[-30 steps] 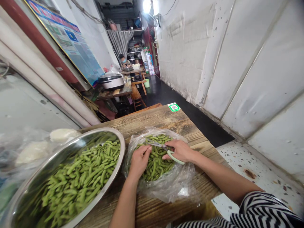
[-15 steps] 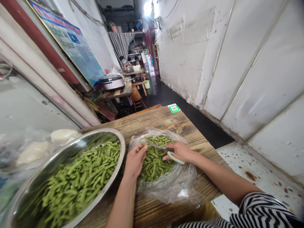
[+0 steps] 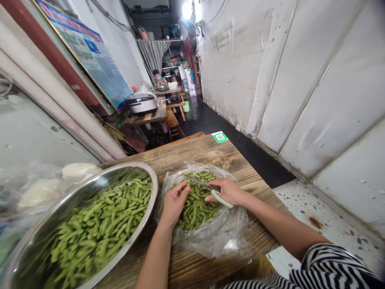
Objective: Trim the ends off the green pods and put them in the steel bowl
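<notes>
My right hand [image 3: 226,192] is wrapped round the pale green handles of a pair of scissors [image 3: 221,199]. Their metal blades point left, above a heap of green soybean pods [image 3: 195,212] in a clear plastic bag [image 3: 207,245]. On the left side of the heap, my left hand [image 3: 174,202] is closed in a pinch, its thumb and forefinger close to the scissor tips. Whatever lies between those fingertips is hidden. To the left, a large oval steel basin [image 3: 154,188] holds many more loose pods [image 3: 105,224].
The bag and basin share a wooden table [image 3: 192,150] with a green QR-code card [image 3: 220,137] at its far corner. Plastic-wrapped pale lumps [image 3: 42,192] lie left of the basin. Further back, a person [image 3: 158,80] sits behind another table, beyond a rice-cooker-like appliance [image 3: 140,103].
My left hand has shifted slightly right and its fingertips have turned toward the heap; the pod tip that showed at them is out of sight. The scissors have barely moved.
</notes>
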A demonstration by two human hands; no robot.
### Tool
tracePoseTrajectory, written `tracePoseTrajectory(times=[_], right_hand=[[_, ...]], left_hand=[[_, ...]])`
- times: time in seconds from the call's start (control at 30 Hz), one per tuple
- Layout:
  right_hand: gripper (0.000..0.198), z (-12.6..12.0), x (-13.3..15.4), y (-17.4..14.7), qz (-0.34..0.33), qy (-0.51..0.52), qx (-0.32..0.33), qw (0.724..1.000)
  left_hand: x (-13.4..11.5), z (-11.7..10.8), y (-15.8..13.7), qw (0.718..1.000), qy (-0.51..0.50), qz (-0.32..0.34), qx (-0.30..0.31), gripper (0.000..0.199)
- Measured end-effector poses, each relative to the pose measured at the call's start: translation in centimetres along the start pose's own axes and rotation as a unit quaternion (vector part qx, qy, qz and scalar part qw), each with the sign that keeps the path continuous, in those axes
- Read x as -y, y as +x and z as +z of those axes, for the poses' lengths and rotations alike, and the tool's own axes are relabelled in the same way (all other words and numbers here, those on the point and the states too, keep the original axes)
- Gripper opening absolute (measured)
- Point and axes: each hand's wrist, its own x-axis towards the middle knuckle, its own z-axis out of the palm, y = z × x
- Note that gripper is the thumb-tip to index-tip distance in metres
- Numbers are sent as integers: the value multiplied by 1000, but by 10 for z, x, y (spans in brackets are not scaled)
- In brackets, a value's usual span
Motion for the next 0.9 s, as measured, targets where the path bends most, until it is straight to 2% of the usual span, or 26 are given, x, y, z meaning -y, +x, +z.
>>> tracePoseTrajectory(times=[0.3, 0.53, 0.73, 0.9], right_hand=[[41, 3, 2, -2, -13, 13, 28, 999], [38, 4, 4, -3, -3, 25, 44, 999], [42, 4, -1, 0, 12, 19, 62, 998], [36, 1, 1, 0, 15, 14, 74, 997]], left_hand=[[-6, -2, -1, 999, 30, -17, 27, 36], [-8, -3, -1, 997, 57, 3, 54, 32], [-12, 0, -2, 997, 51, -20, 52, 26], [-16, 1, -4, 998, 24, -31, 40, 20]])
